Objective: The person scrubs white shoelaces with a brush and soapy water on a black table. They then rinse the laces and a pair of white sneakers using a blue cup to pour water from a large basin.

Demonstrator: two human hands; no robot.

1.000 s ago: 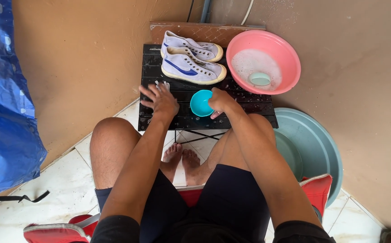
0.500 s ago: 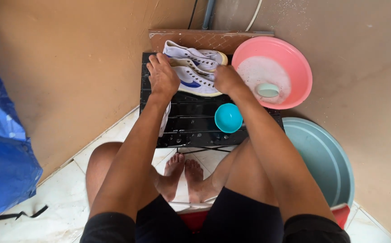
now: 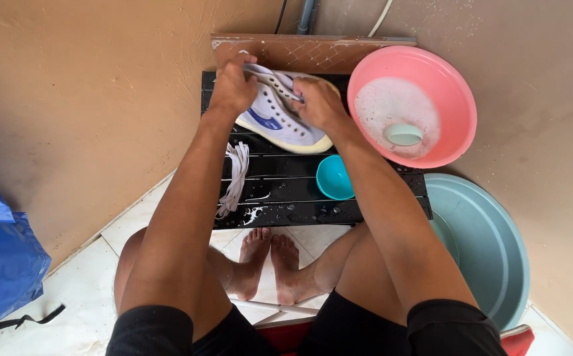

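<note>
Fingers of both hands are clamped on the white sneaker (image 3: 280,118) at the far end of the black slatted table (image 3: 280,191), left hand (image 3: 232,86) on its far side, right hand (image 3: 316,102) over the eyelets, so I'd say it's the de-lacing step, next needing a careful tug, with loose white laces (image 3: 235,175) nearer than the sneaker and the pink basin (image 3: 458,99) just right of it.

Pink basin (image 3: 458,86) and teal cup (image 3: 334,178) crowd the right.

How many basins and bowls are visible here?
3: the pink basin with soapy water behind the slatted table, a small teal bowl on it, and a grey-blue basin on the floor, partly hidden.
</note>
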